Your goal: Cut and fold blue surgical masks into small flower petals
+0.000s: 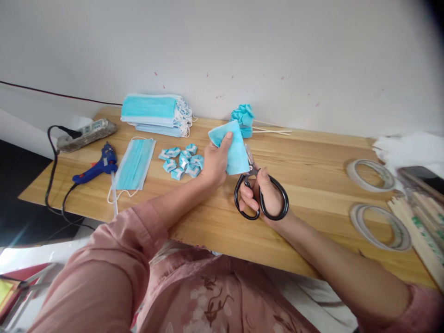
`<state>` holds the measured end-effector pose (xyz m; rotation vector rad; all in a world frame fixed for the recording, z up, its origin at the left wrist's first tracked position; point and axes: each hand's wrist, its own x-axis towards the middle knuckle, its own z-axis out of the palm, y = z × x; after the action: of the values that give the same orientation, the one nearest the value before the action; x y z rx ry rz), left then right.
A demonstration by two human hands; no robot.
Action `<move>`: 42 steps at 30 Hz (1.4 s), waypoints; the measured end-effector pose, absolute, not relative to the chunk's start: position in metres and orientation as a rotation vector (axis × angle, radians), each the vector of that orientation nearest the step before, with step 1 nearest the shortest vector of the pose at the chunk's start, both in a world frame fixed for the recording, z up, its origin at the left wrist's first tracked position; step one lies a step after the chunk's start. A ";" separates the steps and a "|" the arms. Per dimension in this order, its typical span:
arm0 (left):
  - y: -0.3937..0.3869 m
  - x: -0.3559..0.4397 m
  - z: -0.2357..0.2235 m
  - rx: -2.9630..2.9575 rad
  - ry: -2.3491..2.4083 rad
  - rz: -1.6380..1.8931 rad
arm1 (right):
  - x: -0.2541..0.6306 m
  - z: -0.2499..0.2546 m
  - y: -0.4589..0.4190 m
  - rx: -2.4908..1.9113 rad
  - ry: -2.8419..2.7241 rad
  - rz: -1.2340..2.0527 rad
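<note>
My left hand (pixel 215 161) pinches a folded piece of light blue mask fabric (pixel 233 147) and holds it up above the wooden table (pixel 312 185). My right hand (pixel 264 194) grips black-handled scissors (pixel 261 196), fingers through the loops, with the blades reaching into the lower right edge of the fabric. Several small folded blue-and-white pieces (pixel 182 161) lie just left of my left hand. A single flat face mask (pixel 134 163) lies further left. A stack of blue face masks (pixel 154 113) sits by the wall.
A blue glue gun (pixel 97 167) and a power strip (pixel 86 134) sit at the far left. A blue fabric flower (pixel 243 118) with thin wooden sticks (pixel 274 131) lies by the wall. Two tape rolls (pixel 370 175) (pixel 379 225) and packed chopsticks (pixel 421 224) are on the right.
</note>
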<state>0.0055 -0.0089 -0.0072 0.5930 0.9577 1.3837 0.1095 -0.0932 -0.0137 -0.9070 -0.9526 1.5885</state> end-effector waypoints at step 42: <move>-0.007 0.002 -0.016 0.705 0.929 1.332 | 0.124 -0.024 -0.088 -0.854 -0.907 1.791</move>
<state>0.0022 -0.0071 -0.0157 0.7050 0.9292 1.3316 0.1244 -0.0880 -0.0237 -0.8536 -0.9070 1.7906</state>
